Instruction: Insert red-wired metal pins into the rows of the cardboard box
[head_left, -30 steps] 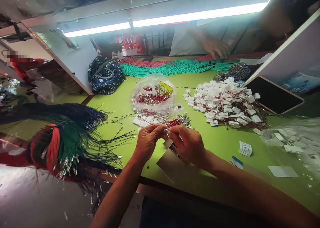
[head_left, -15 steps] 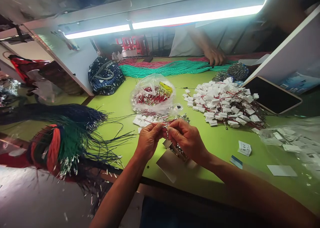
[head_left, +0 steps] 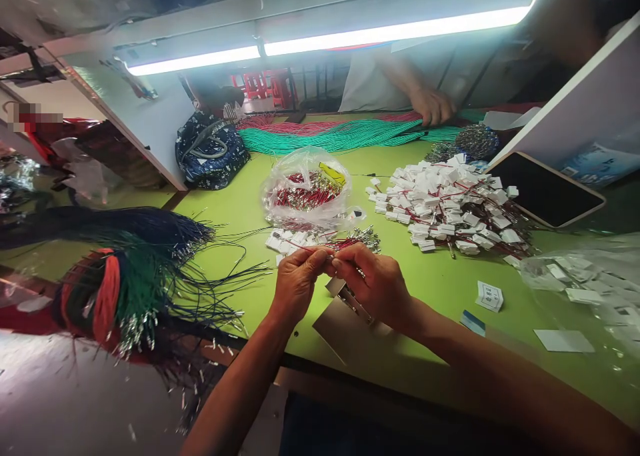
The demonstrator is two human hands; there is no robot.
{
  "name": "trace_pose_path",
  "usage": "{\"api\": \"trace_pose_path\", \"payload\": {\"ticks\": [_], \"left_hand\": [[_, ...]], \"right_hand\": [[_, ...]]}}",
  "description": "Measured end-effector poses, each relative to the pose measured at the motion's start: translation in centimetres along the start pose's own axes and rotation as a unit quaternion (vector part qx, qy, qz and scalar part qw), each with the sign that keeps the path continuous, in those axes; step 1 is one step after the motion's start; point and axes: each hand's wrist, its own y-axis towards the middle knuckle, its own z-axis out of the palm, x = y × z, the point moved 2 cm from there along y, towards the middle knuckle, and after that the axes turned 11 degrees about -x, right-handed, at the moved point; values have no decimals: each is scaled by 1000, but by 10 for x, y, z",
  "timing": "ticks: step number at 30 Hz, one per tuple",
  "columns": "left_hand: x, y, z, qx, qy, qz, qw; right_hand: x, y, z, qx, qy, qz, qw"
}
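Observation:
My left hand (head_left: 297, 283) is closed in a pinch, with a thin red wire (head_left: 306, 249) running out past its thumb and forefinger. Against it, the thumb and fingers of my right hand (head_left: 377, 283) are pinched together at the wire's end; what lies between them is too small and covered to make out. Just behind the fingertips are more red wires with metal ends (head_left: 367, 237) and some white connector housings (head_left: 285, 241). Under my right hand sits a small metal fixture (head_left: 350, 299) on a pale plate (head_left: 333, 329), partly hidden.
A clear plastic bag (head_left: 305, 156) of red wires stands ahead. To its right are a heap of white connectors (head_left: 440, 196) and a tablet (head_left: 543, 189). Dark blue and green wire bundles (head_left: 140, 283) hang over the left edge. Across the bench, another person's hand (head_left: 433, 106) touches green wires (head_left: 325, 137).
My right fingers have drawn slightly closer to my left fingertips and cover the metal piece seen between them before. The other person's hand has shifted a little to the right.

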Motion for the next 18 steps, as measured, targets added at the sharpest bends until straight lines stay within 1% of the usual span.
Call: {"api": "trace_pose_path", "payload": {"ticks": [2, 4, 9, 11, 14, 16, 18], "left_hand": [[0, 0, 0, -2, -3, -4, 1000], [0, 1, 0, -2, -6, -6, 1000], [2, 3, -3, -9, 7, 4, 1000], [3, 3, -3, -11, 15, 10, 1000], [3, 4, -1, -1, 12, 12, 1000], [4, 5, 0, 13, 5, -9, 1000], [4, 7, 0, 32, -2, -46, 998]], "right_hand": [[-1, 0, 1, 8, 9, 20, 1000], [-3, -1, 2, 13, 6, 24, 1000], [-5, -4, 4, 6, -33, -6, 999], [-4, -5, 5, 9, -32, 5, 999], [-5, 0, 3, 31, 11, 74, 997], [-9, 6, 0, 76, 49, 135, 987], [-17, 14, -8, 134, 78, 184, 971]]}}
